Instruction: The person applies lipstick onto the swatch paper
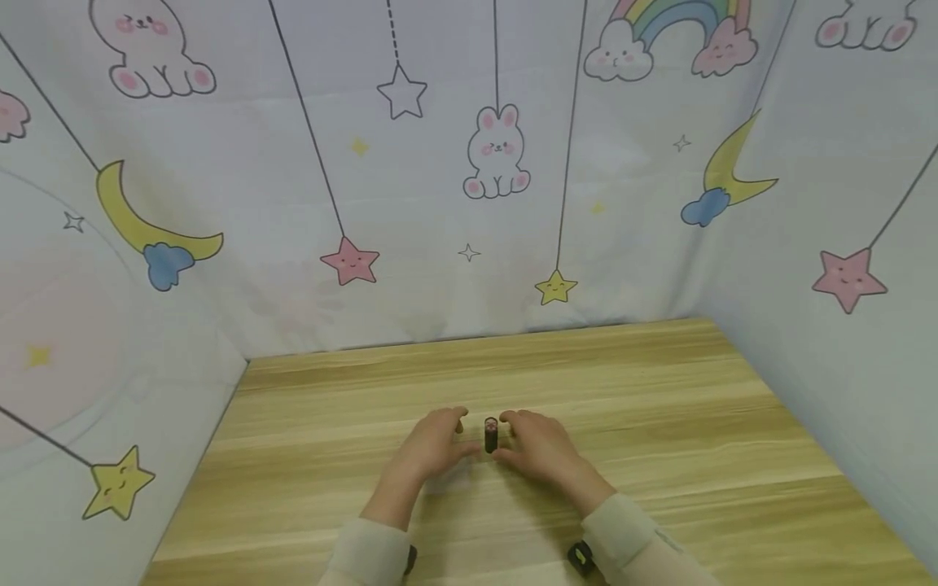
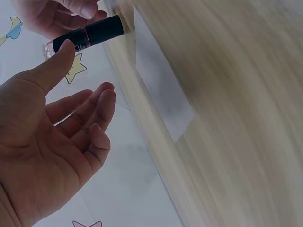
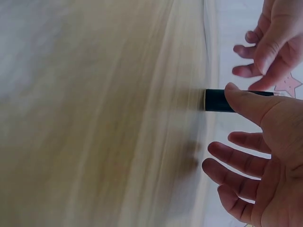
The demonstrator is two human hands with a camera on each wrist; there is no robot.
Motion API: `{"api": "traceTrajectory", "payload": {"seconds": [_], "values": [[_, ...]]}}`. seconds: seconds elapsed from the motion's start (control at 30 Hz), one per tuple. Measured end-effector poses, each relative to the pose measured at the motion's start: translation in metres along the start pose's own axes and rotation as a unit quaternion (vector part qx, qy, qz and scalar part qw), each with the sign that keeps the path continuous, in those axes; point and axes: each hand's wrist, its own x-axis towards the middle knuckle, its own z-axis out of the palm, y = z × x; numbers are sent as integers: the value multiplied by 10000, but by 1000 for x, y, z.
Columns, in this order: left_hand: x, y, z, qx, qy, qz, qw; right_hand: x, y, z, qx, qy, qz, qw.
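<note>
A small black lipstick tube [image 1: 491,437] stands upright on the wooden table between the two hands. In the left wrist view the tube [image 2: 102,32] shows a thin pink band, pale lettering and a clear, pinkish end. My left hand [image 1: 434,443] is at its left side, fingers loosely bent and thumb reaching toward the tube. On the right, my right hand [image 1: 541,443] has its fingers apart, with fingertips and thumb close to the tube. The right wrist view has the right thumb overlapping the tube [image 3: 218,100], while the other fingers stay spread away from it.
A white flat sheet [image 2: 161,80] lies on the table in the left wrist view. Dark wrist devices [image 1: 581,558] show beside both sleeves. White fabric walls [image 1: 440,309] with printed stars and rabbits border the table [image 1: 659,391] at the back and sides.
</note>
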Motion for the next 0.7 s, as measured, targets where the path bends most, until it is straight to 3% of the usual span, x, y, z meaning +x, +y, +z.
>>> {"api": "traceTrajectory", "payload": {"seconds": [0.23,0.7], "values": [[8,6,5,-65,92,303,9995,7,-5,3,152,17,-71,9999],[14,14,11,-19,371,726,9967,8,-9,6,-71,271,-325,9991]]}}
